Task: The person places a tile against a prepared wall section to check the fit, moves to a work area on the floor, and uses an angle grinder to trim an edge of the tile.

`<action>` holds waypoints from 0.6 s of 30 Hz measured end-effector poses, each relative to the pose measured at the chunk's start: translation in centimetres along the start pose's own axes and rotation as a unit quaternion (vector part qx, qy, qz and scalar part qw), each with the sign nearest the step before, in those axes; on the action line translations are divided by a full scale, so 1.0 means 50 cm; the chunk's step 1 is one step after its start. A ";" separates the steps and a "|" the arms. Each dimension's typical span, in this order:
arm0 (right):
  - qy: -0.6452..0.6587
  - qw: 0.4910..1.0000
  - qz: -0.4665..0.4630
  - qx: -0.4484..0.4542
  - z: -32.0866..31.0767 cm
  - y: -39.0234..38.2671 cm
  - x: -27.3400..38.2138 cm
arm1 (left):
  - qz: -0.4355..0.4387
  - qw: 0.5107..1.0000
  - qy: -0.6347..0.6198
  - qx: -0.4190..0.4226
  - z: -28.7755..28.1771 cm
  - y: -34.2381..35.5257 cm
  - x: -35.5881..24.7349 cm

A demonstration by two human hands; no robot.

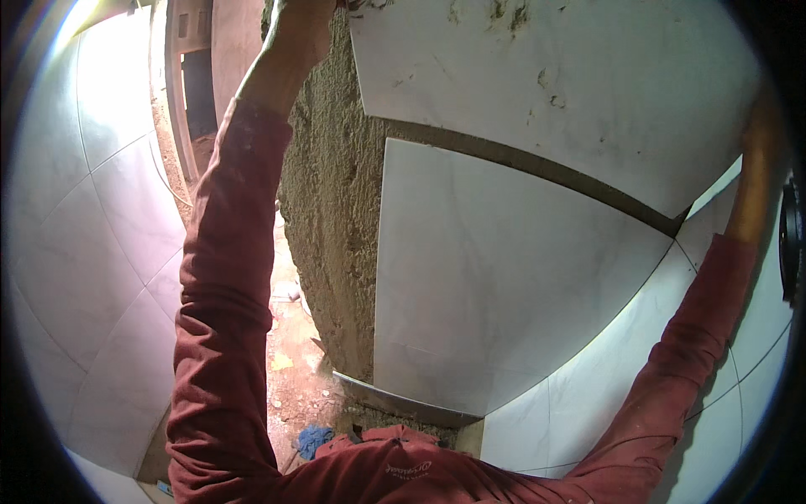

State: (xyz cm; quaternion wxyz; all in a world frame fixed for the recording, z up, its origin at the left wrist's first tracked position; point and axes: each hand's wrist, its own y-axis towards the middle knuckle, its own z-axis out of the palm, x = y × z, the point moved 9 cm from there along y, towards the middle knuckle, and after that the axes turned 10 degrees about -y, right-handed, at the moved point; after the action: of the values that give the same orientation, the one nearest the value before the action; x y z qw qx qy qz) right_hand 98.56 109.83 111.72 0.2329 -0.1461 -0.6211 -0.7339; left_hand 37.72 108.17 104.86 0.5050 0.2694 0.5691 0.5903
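Observation:
A large white marbled wall tile (546, 92) spans the space between my raised hands, its face spotted with mortar smears. My left hand (304, 25) grips its upper left edge, with the fingers mostly cut off by the top of the view. At the opposite edge, my right hand (766, 126) holds the same tile; its fingers are lost in the dark rim. Below, a second white tile (512, 277) covers part of the wall. A strip of grey mortar (537, 168) shows between the two tiles, wider toward the left.
Rough mortared wall (327, 193) shows left of the tiles. White tiles (588, 353) line the adjoining right wall, where a dark round object (787, 244) sits. More tiling (101, 227) stands at far left, beside a doorway (199, 92). Blue cloth (314, 440) lies on the debris-strewn floor (290, 395).

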 end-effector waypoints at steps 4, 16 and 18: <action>-0.045 0.999 0.005 0.000 -0.044 0.004 -0.009 | -0.027 0.993 -0.111 -0.005 0.044 -0.025 0.026; 0.022 0.998 -0.048 -0.032 -0.100 -0.059 0.069 | -0.091 0.952 -0.275 -0.098 0.067 -0.045 0.099; 0.052 0.985 -0.099 -0.132 -0.058 -0.007 0.050 | -0.102 0.950 -0.277 -0.103 0.079 -0.044 0.104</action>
State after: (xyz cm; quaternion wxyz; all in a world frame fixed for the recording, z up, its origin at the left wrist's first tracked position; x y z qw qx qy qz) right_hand 96.50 106.61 112.15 0.1695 -0.0752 -0.5174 -0.8354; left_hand 40.11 114.09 102.25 0.7255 0.3095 0.3674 0.4928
